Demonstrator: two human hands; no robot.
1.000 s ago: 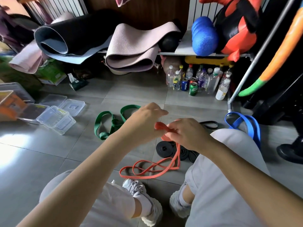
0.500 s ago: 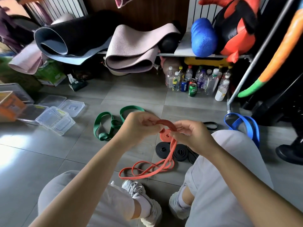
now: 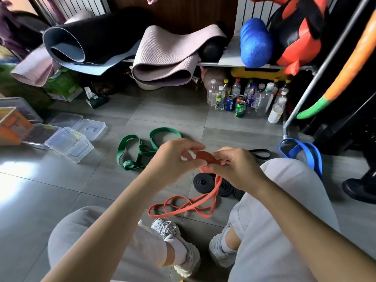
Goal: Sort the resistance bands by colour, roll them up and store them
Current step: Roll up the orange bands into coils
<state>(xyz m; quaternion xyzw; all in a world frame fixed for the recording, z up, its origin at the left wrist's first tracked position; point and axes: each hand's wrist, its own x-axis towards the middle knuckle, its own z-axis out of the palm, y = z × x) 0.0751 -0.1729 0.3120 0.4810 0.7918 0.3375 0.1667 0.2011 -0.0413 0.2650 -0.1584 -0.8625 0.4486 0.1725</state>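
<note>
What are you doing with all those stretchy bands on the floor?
A person on the floor is winding up an orange band: left hand and right hand pinch its small rolled end, the rest trails on the tiles. Some black bands lie rolled beside it. The green band and blue band lie loose, not yet rolled.

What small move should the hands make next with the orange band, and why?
Probably turn the roll once more, winding in more slack. The left hand and right hand both pinch a small started roll of the orange band, while most of it trails in loose loops on the floor.
</note>
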